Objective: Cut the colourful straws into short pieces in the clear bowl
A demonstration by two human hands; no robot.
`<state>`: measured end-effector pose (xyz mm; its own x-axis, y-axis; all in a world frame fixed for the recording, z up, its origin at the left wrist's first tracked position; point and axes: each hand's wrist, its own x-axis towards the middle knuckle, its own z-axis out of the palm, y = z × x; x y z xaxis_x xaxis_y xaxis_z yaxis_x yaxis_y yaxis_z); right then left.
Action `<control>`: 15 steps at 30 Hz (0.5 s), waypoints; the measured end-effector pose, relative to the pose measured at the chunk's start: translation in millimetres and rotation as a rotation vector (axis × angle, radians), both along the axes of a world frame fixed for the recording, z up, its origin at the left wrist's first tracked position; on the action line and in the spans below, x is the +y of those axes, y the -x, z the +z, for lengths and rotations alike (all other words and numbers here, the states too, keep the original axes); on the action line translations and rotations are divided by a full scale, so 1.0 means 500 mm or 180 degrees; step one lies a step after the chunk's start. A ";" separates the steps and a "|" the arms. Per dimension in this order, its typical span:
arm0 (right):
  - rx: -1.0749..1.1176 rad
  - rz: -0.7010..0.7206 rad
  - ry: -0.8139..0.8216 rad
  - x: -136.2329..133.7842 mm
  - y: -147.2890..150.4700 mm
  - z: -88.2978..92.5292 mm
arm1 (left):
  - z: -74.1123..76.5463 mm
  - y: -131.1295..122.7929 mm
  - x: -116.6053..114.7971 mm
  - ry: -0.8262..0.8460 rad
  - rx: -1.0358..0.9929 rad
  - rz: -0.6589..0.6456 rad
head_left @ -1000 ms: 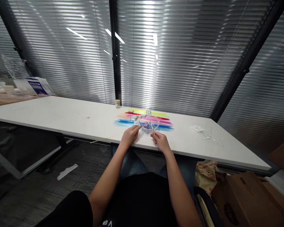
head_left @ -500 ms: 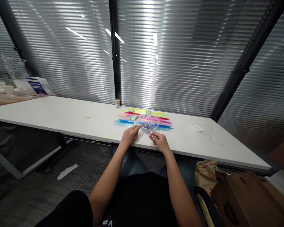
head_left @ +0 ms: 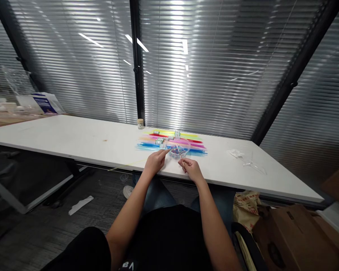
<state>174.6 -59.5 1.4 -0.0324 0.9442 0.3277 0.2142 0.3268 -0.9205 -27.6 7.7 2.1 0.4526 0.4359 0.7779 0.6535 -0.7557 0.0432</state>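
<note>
At the near edge of the white table (head_left: 73, 135), close before the body, both hands work around one clear bowl (head_left: 190, 146). The bowl stands between the hands and a little beyond them, and small coloured bits (head_left: 175, 151) lie on its bottom. The left hand (head_left: 154, 162) is just beside the bowl on its left, palm turned down, with the forefinger stretched to the near left side of the rim; whether the finger touches the rim, I cannot tell. Its other fingers are curled together under the palm, and I cannot see whether they hold something. A thin yellow strand (head_left: 130, 164) runs from near this hand leftward, over the table edge. The right hand (head_left: 192, 169) is at the near right of the bowl, with thumb and fingers closed on a slender tool (head_left: 181, 158). This tool leans up and to the left, so that its tip is over the bowl, above the bits. Behind the bowl and on both its sides, straws (head_left: 197, 151) lie in bands of yellow, red, pink and blue, with several small labels (head_left: 159, 141) among them. Farther back stands a jar (head_left: 140, 124); well apart on the right lies a crumpled white wrapper (head_left: 235, 153).
</note>
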 end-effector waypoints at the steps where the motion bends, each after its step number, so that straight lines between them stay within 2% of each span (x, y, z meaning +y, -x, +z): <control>1: 0.0058 -0.0013 -0.0004 0.001 0.000 0.000 | 0.000 0.000 0.000 -0.0002 -0.0003 0.0005; 7: -0.0071 -0.0058 0.0032 0.005 0.001 -0.004 | 0.001 -0.001 -0.001 -0.0024 -0.0030 0.0099; 10: -0.0294 -0.0108 -0.0012 0.001 0.004 -0.003 | 0.002 -0.001 -0.002 -0.0025 -0.0015 0.0072; 15: -0.0291 -0.0090 0.0012 0.000 0.003 -0.002 | 0.003 0.000 -0.002 -0.0041 0.0003 0.0013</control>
<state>173.0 -59.5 0.5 -0.0352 0.9465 0.3209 0.3065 0.3158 -0.8979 -27.4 6.5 3.5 0.4515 0.4276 0.7831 0.6567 -0.7534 0.0328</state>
